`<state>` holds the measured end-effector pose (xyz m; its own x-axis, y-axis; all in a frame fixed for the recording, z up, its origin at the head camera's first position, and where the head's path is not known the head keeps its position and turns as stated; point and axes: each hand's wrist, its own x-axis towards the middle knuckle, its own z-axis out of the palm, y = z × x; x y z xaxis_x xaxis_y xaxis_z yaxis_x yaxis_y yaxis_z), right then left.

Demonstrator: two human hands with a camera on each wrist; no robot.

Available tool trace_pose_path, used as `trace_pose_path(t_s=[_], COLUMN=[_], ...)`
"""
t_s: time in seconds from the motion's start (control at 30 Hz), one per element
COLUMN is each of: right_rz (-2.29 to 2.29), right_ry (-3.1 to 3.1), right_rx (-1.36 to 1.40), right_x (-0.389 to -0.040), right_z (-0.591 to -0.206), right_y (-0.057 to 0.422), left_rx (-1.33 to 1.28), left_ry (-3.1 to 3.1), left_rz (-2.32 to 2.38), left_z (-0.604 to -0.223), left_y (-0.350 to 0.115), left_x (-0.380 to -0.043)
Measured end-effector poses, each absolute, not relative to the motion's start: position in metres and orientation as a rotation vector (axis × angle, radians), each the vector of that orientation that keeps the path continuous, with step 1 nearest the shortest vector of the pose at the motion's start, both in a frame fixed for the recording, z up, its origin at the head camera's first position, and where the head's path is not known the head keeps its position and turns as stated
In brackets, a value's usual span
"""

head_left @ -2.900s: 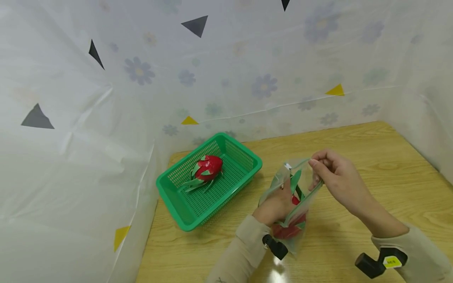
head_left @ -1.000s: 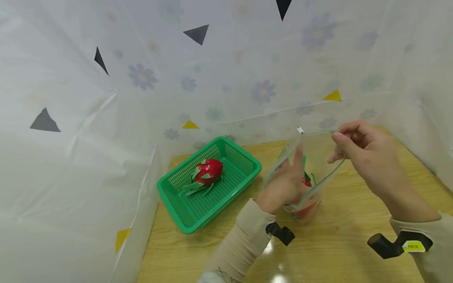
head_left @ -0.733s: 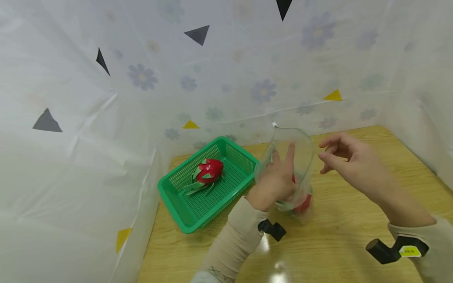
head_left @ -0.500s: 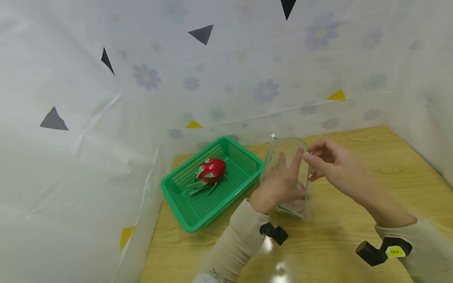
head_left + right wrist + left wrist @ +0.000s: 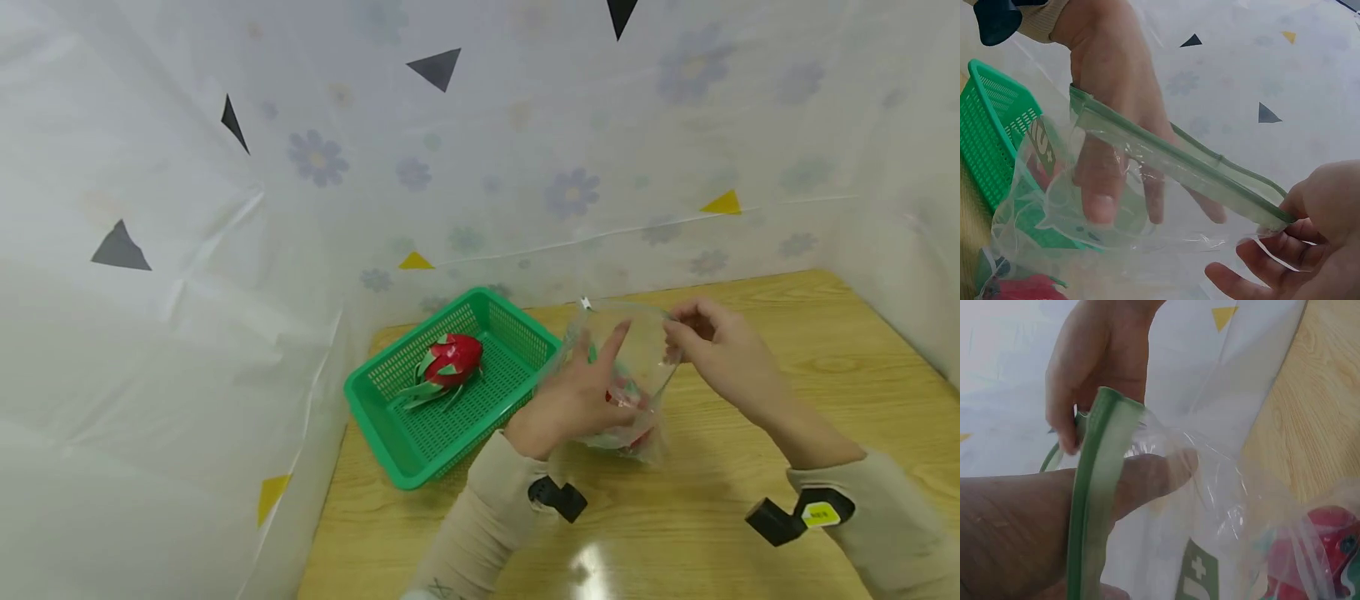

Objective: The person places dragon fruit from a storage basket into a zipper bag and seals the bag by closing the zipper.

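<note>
Fingers (image 5: 617, 342) of the left hand (image 5: 566, 404) fan apart inside the clear bag (image 5: 639, 346), while the right hand (image 5: 731, 367) pinches one end of its green rim (image 5: 1179, 164). I'd hold that edge taut and level, lest the film crease around the left hand. One red fruit (image 5: 1330, 520) lies low in the bag. Farther off, a second fruit (image 5: 456, 358) sits in the green basket (image 5: 508, 358).
</note>
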<state>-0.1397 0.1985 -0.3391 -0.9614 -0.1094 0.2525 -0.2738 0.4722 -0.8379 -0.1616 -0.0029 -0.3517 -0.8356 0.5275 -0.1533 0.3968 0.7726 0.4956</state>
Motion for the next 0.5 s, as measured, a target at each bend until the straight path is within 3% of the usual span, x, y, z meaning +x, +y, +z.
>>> trace_pose_path(t_s=[0.17,0.5], right_rz=[1.675,2.010], right_ry=[-2.483,-2.222], right_rx=[0.325,0.377], right_x=[-0.136,-0.123], right_z=[-0.337,-0.318], right_y=[0.206,0.208], left_rx=[0.721,0.972], left_ry=[2.561,2.665], left_rz=[0.757,0.803], left_z=[-0.355,-0.359], left_y=[-0.019,-0.021], left_x=[-0.170,-0.182])
